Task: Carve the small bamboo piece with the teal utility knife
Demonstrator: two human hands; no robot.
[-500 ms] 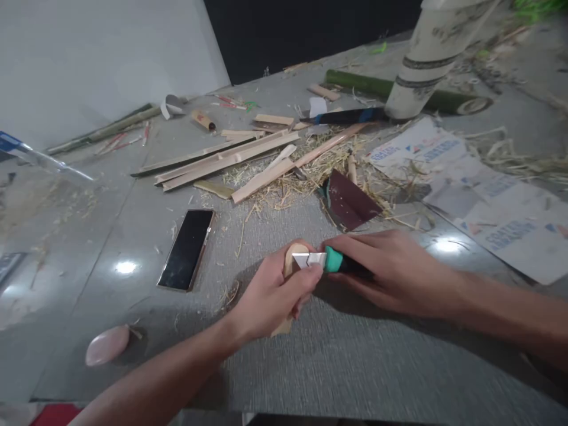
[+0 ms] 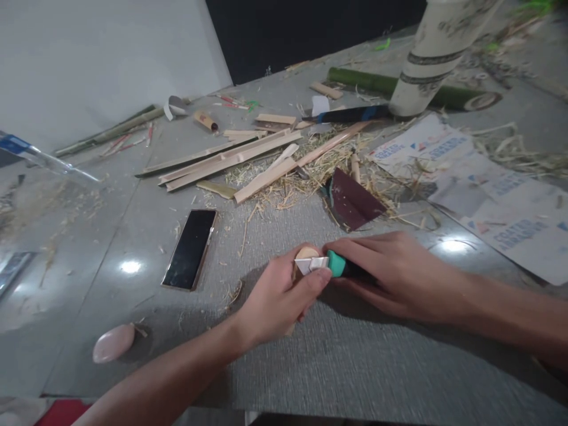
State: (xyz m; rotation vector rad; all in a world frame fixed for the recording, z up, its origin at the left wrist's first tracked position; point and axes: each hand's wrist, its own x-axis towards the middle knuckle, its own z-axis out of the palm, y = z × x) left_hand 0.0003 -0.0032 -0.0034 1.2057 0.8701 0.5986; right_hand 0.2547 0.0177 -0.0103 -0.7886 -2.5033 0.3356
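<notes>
My left hand [image 2: 284, 290] is closed around a pale strip of wood or bamboo [image 2: 307, 252], whose rounded top end shows above my fingers. Its thumb presses near the blade of a utility knife [image 2: 336, 264]. In my right hand [image 2: 390, 272] is that knife's handle, black with a green front end. The short silver blade points left and lies across the strip near its top. Most of the strip is hidden in my left fist, with a bit of its lower end showing underneath. A folded maroon sheet of sandpaper [image 2: 355, 201] lies just beyond my hands.
A phone [image 2: 190, 248] and a pink stone-like piece [image 2: 114, 343] lie to the left. Split bamboo strips [image 2: 235, 157] and shavings [image 2: 284, 189] spread beyond. Further back are a green bamboo pole [image 2: 364, 80], a patterned paper cup [image 2: 426, 65] and printed abrasive sheets [image 2: 510, 213] at right.
The strip is turned slightly in my left hand, and less of its lower end shows. Both hands and the knife sit slightly further right in view; the whole scene has shifted a little too.
</notes>
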